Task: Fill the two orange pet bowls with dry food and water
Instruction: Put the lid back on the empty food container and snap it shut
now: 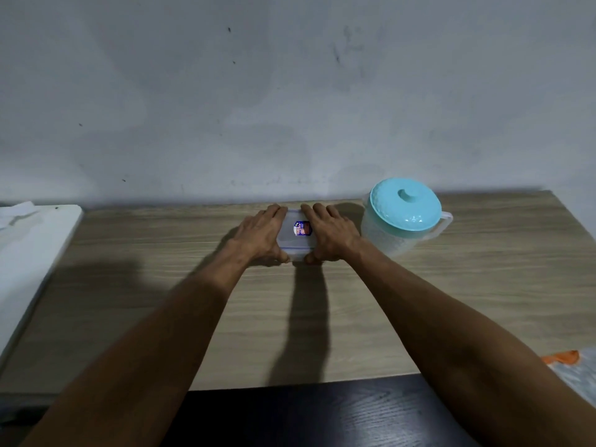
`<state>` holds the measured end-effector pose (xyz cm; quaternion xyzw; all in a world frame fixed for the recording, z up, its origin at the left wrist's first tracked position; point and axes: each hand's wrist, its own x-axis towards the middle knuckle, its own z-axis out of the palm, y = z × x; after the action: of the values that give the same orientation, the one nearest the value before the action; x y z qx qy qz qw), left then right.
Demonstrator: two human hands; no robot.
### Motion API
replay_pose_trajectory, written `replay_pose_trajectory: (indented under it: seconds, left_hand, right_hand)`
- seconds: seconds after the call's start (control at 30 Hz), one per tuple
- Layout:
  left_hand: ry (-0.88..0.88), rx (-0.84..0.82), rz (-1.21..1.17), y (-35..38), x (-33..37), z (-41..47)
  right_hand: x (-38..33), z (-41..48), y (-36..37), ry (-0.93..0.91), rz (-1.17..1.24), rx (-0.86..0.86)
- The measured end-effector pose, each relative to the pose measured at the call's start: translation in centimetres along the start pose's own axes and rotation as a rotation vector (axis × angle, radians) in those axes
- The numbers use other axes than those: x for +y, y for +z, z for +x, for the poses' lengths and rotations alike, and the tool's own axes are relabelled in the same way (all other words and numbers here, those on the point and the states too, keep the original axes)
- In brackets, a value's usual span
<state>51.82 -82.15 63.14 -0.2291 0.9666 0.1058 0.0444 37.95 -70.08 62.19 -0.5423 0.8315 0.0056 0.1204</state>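
At the far left a white surface (32, 246) stands just beside the wooden table (451, 285). On the table, near its back edge and close to the wall (290, 91), lies a small plastic box (295, 238). It is clear and rectangular, with a blue seal line around its lid and a blue and red sticker on top. The left hand (261, 233) holds its left side, with the fingers over the far edge and the thumb curled at the near edge. The right hand (332, 235) holds the right side in the same way, so both hands grip the box between them. What is inside the box cannot be told, because the hands cover most of it.

Just to the right stands a translucent pitcher (383, 240) with a turquoise lid (405, 203) (its handle points to the right). Whether it has water in it cannot be told. At the right edge, low in the view, a small orange piece (562, 357) shows beside something grey, too cut off to name.
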Motion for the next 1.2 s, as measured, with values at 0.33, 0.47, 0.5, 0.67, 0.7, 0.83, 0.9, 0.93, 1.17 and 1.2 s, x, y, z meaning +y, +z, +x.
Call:
replay_pose_trajectory:
  seconds: [0.33,0.47,0.5,0.67,0.7,0.83,0.9,0.93,1.17,1.2]
  left_hand:
    - [-0.026,-0.047,-0.046,-0.5,0.1,0.0]
    - [-0.028,-0.05,-0.078,-0.6,0.3,-0.3]
    - [-0.033,-0.051,-0.094,-0.7,0.3,-0.5]
    - [-0.148,0.023,-0.44,-0.2,0.4,-1.8]
    - [-0.204,0.092,-0.514,0.0,0.7,-2.2]
    - [-0.452,0.185,-0.611,0.9,2.0,-2.9]
    - [-0.494,0.226,-0.683,1.7,2.5,-2.7]
    - [-0.502,0.251,-0.72,2.0,2.7,-2.7]
    - [-0.547,0.35,-0.784,2.5,3.3,-2.8]
    - [-0.545,0.35,-0.788,2.6,3.2,-2.7]
  right_hand:
    - [-0.2,0.8,-0.5,0.009,0.027,-0.066]
    - [-0.4,-0.8,-0.1,0.11,0.249,-0.043]
    - [-0.5,-1.4,0.1,0.157,0.351,0.0]
    - [-1.1,-3.2,1.6,0.328,0.63,0.261]
    - [-1.2,-3.2,1.8,0.343,0.65,0.271]
    - [-1.8,-3.0,2.5,0.414,0.752,0.354]
    - [-2.0,-2.9,2.9,0.447,0.808,0.396]
    - [-2.1,-2.9,3.0,0.456,0.834,0.415]
    - [-2.0,-2.9,3.3,0.456,0.865,0.488]
    - [-2.1,-2.9,3.2,0.459,0.873,0.487]
